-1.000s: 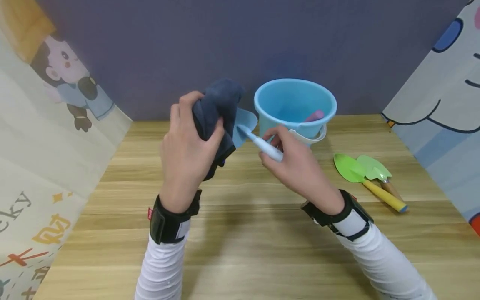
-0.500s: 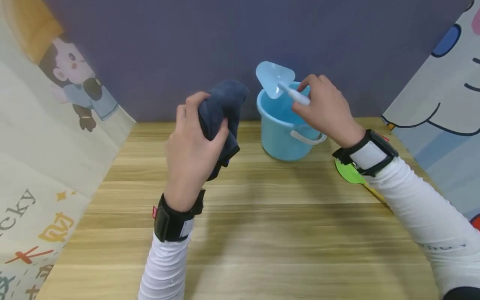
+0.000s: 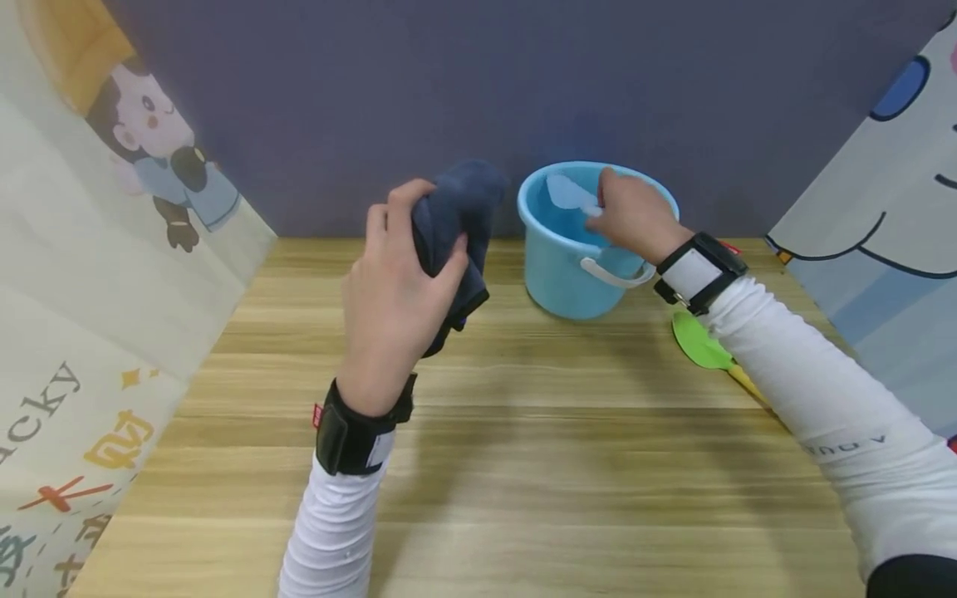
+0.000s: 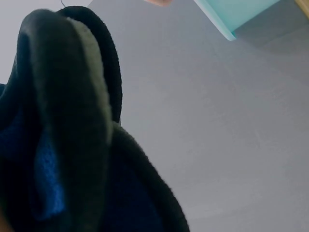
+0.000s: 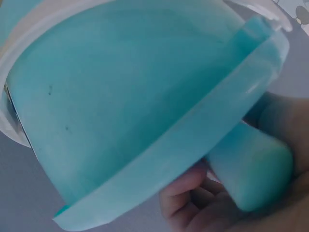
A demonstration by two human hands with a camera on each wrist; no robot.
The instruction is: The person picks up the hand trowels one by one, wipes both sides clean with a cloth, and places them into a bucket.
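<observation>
My left hand (image 3: pixel 399 274) grips a folded dark blue cloth (image 3: pixel 467 208), held up over the wooden table to the left of the bucket. The cloth (image 4: pixel 67 111) fills the left side of the left wrist view. A light blue bucket (image 3: pixel 564 278) stands upright near the back wall. Over its opening, my right hand (image 3: pixel 635 212) pinches the handle of a light blue toy shovel (image 3: pixel 568 193), whose blade points left within the rim. The right wrist view shows the shovel's rounded handle end (image 5: pixel 260 169) in my fingers, beyond the bucket's rim.
A green toy trowel (image 3: pixel 699 340) with a yellow handle lies on the table (image 3: pixel 523 465) at the right, partly covered by my right sleeve (image 3: pixel 815 399). The bucket's white carrying handle (image 3: pixel 616 276) hangs in front. A dark wall (image 3: pixel 336 108) rises behind.
My right hand has carried the shovel from beside the cloth up over the bucket, then lowered it into the opening. My left hand keeps hold of the cloth, nearly in place.
</observation>
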